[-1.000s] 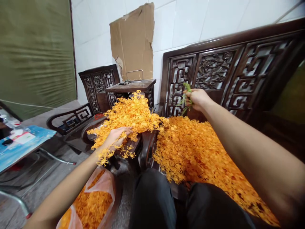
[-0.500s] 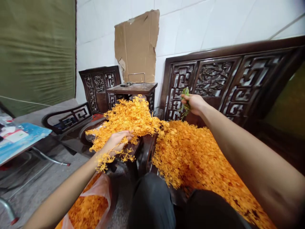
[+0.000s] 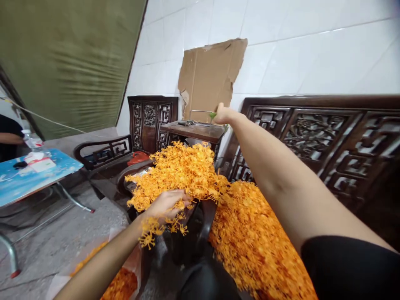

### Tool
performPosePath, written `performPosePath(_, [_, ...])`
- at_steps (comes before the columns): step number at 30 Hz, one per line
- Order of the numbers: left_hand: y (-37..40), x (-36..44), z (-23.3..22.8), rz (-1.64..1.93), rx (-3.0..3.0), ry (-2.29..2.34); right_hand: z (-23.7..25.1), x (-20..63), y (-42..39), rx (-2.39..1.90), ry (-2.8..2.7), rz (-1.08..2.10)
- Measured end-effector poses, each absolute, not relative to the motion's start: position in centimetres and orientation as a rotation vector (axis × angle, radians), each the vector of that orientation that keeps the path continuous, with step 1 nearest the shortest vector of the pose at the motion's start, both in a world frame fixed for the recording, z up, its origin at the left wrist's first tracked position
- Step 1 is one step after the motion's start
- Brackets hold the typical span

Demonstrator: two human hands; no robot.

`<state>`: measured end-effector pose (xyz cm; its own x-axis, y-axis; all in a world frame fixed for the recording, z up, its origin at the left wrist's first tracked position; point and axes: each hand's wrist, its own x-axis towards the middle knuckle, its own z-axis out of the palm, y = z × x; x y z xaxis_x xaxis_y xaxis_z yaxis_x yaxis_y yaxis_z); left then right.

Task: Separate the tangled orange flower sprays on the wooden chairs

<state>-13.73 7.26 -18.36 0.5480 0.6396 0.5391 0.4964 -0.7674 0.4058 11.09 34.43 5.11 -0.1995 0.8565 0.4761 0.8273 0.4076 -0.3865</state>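
Note:
My left hand [image 3: 165, 204] rests on a heap of orange plastic flower sprigs [image 3: 181, 171] piled on a dark wooden chair, its fingers curled into the sprigs. My right hand [image 3: 222, 114] is stretched far forward, closed around green stems [image 3: 213, 115], just above the small wooden side table [image 3: 196, 130]. A second, flatter mass of orange flower pieces [image 3: 256, 241] covers the bench seat under my right arm.
A carved dark wooden bench back [image 3: 315, 137] runs along the right. Torn cardboard [image 3: 209, 79] leans on the tiled wall. A plastic bag of orange pieces [image 3: 118, 283] lies on the floor. A blue table [image 3: 28, 175] stands at left, another person's arm [image 3: 9, 137] beside it.
My right hand has reached forward and up from the bench back to the side table with the green stems. The view has swung right. My left hand stays on the heap.

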Motion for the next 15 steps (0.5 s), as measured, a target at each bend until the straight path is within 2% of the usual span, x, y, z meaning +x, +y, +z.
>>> performPosePath(3, [7.2,-14.2,-18.4,0.974,2.568,0.951,5.7,9.5,34.8,-1.39,-2.051,0.029])
performPosePath(7, [6.3,-14.2,-16.3,0.909,2.33,1.06,5.9,9.4,32.1,-1.056,-1.8,-0.109])
performPosePath(9, [6.2,-13.6,-14.5,0.958,2.146,1.177,5.1,9.6,28.7,-0.906,-1.867,0.052])
performPosePath(13, [8.0,-11.3,-10.0,1.318,1.939,1.263,1.3,9.9,19.9,-0.624,-2.416,0.622])
performPosePath(15, [9.8,-10.1,-7.5,1.513,1.964,1.272,-0.8,9.8,16.4,-0.528,-2.533,0.646])
